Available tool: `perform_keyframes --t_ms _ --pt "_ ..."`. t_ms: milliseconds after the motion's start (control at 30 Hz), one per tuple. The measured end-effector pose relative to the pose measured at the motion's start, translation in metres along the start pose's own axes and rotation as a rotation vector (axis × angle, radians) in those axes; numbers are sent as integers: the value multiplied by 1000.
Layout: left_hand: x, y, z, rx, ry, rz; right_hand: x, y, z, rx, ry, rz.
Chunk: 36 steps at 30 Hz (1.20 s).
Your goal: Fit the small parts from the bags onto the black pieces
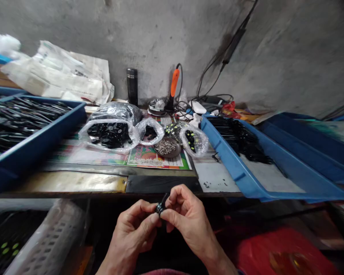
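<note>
A small black part sits between the fingertips of both hands, just in front of the surface and below its edge. Its long axis seems to slant up and to the right, from the left hand toward the right hand. The left grip is narrow, thumb and finger pinching the lower end; the right grip closes in on the other side, though blur and overlapping fingers hide how firmly it holds. Neither hand is clearly nearer.

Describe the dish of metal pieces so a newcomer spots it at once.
Between the blue trays on the workbench, find the open plastic bags. The round dish sits among them, near the front; its heap is silvery, while the bags hold mostly black pieces.
</note>
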<state>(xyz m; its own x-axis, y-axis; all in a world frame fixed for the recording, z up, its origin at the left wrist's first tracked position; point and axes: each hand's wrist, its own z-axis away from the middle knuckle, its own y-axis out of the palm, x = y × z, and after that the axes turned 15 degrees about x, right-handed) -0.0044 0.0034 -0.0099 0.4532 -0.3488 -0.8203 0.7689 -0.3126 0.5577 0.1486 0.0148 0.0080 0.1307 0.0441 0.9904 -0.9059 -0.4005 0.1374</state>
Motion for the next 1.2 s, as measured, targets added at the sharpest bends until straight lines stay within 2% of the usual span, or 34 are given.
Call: perform_keyframes --t_ms 67,200,300,467,600,900,1067,1200 --pt "0 0 0 2 -8 20 0 3 4 -54 -84 238" --pt "3 1 2 -43 -1 36 -6 4 9 -80 -413 839" --pt "5 2 5 -83 13 41 -10 4 10 -65 -504 1017" --pt "5 3 6 -68 61 2 -10 6 8 -71 -486 1054" --pt "5 6 6 -109 59 -18 -10 7 6 -110 -482 1044" --pt "3 3 8 -120 64 -46 -15 9 -1 -190 -525 1224" --pt "6 1 7 -112 72 -34 -13 10 -4 -153 -497 1123" --pt "5 1 6 -115 72 -41 -16 8 -6 -151 -495 1159"
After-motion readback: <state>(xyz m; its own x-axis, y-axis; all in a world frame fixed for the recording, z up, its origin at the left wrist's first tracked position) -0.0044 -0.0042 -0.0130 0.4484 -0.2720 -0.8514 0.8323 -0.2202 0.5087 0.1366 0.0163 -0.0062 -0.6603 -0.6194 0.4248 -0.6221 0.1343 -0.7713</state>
